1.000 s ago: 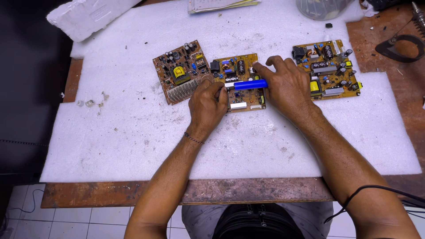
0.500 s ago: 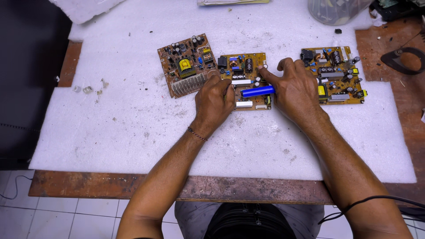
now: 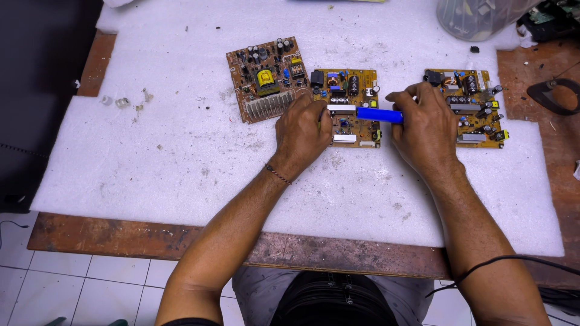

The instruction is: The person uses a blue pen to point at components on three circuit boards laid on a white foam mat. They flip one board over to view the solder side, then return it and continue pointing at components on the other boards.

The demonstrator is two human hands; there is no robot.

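Right hand (image 3: 426, 127) gripping blue tool (image 3: 379, 115), left hand (image 3: 302, 133) pressing middle circuit board (image 3: 353, 90); white foam mat (image 3: 181, 157), wooden bench (image 3: 121, 238), tiled floor (image 3: 90, 290).

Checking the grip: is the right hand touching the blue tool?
Touching: the head view shows the right hand wrapped around the blue tool at its end.

Thin bracelet (image 3: 277, 174), bare forearms

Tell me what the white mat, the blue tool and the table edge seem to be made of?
White mat: looks like soft foam sheet, matte, with a pebbly, dirt-speckled surface. Blue tool in the right hand: probably smooth plastic, with a slight sheen; its tip is hidden. Table edge: seemingly wood, worn reddish-brown with scuffed, patchy finish.
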